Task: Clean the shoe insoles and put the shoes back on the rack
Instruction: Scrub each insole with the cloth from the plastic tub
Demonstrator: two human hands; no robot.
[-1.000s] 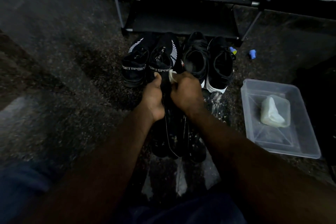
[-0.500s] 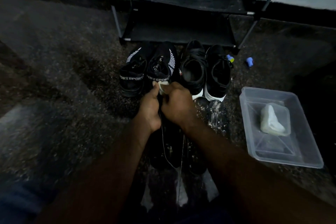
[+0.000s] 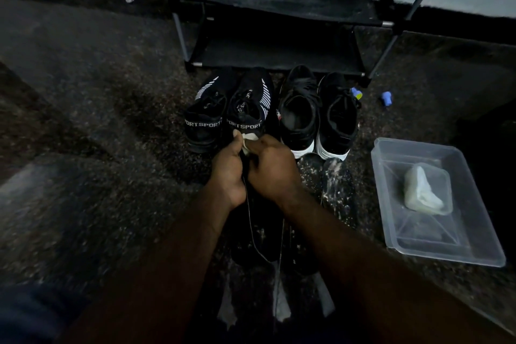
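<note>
Two pairs of black shoes stand on the floor before the black shoe rack [image 3: 275, 5]: a knit pair lettered SPORT [image 3: 205, 117] on the left and a white-soled laced pair [image 3: 298, 114] on the right. Dark insoles [image 3: 259, 232] lie on the floor below my hands, and two speckled ones [image 3: 332, 176] lie to their right. My left hand [image 3: 227, 173] grips the top end of an insole. My right hand [image 3: 272, 167] pinches a small pale cloth [image 3: 250, 138] against that end. The hands touch each other.
A clear plastic tray [image 3: 474, 237] sits on the floor at the right, holding a pale bar in a small tub [image 3: 424, 193]. Two small blue caps [image 3: 386, 98] lie by the rack's right foot. The dark speckled floor looks wet near me.
The view has tilted up a little, so rack and shoes sit lower in frame. My hands stay together at the insole's top, the cloth shifting slightly leftward between them.
</note>
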